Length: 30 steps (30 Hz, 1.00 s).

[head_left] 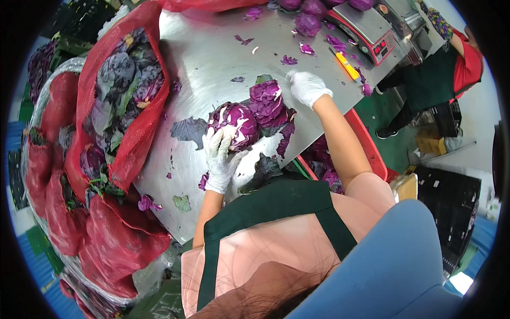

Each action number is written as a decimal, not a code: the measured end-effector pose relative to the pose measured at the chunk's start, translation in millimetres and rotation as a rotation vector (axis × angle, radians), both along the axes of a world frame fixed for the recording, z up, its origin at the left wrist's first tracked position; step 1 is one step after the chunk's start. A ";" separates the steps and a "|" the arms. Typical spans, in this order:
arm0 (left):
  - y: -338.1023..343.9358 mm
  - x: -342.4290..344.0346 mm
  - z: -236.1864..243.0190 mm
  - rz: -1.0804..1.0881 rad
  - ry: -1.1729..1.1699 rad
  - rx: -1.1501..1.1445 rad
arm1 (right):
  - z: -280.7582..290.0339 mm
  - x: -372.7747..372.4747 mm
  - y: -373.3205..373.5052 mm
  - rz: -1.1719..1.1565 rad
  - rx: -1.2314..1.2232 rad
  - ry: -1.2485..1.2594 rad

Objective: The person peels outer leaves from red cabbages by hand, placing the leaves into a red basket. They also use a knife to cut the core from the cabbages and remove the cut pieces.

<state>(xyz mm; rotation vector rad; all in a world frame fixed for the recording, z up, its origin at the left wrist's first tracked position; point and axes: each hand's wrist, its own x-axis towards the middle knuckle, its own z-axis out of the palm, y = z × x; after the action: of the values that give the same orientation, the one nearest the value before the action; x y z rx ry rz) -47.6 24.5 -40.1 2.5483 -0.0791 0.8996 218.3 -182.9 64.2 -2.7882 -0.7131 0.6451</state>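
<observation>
My left hand (219,162), in a white glove, has its fingers pressed round the near left side of a red cabbage (240,121) on the metal table. Peeled purple leaves (267,103) lie against the cabbage's right side, and a dark outer leaf (190,131) sticks out to its left. Nearer me is another dark green leaf (264,171). My right hand (308,89), also gloved, is off to the right of the cabbage above the table. Its fingers are curled in, and whatever they might hold is hidden. A yellow utility knife (345,65) lies beyond that hand.
Red mesh sacks of cabbage (119,154) crowd the left. A red digital scale (372,37) and several trimmed cabbages (307,24) stand at the far right of the table (212,64). Below its right edge is a red crate (366,141). A co-worker (441,72) stands at the right.
</observation>
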 end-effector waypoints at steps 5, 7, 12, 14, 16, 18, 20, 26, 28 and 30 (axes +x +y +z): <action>4.9 -5.7 36.1 -0.011 0.188 0.052 | -9.8 -57.0 43.6 0.167 0.629 0.049; 5.2 -6.9 50.4 0.031 0.270 0.006 | -31.0 -74.9 62.1 0.325 0.381 0.019; -39.3 18.6 61.4 0.244 0.281 -0.325 | -54.8 -87.9 44.0 0.288 0.540 -0.062; -45.9 33.5 44.5 0.323 0.178 -0.290 | -24.0 -94.1 43.5 0.262 0.403 0.001; -49.2 41.1 42.0 0.326 0.166 -0.253 | -25.0 -97.8 39.3 0.320 0.312 -0.107; -52.2 44.5 41.5 0.303 0.165 -0.203 | -31.3 -99.8 35.4 0.339 0.274 -0.212; -56.2 51.0 41.9 0.262 0.165 -0.196 | -48.8 -96.4 33.0 0.305 0.268 -0.300; -52.3 71.7 43.9 0.232 0.092 -0.144 | -53.7 -69.4 42.7 0.238 0.318 -0.242; -51.0 75.1 48.1 0.245 0.120 -0.143 | -53.0 -61.5 50.0 0.242 0.283 -0.223; -46.9 78.6 47.1 0.244 0.106 -0.131 | -50.2 -53.1 58.1 0.239 0.312 -0.204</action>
<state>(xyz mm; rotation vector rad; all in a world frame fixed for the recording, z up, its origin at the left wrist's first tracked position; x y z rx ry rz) 31.0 -22.3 6.9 2.5116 0.3188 0.8246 165.2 -124.8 14.0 -2.5216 -1.0959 0.2570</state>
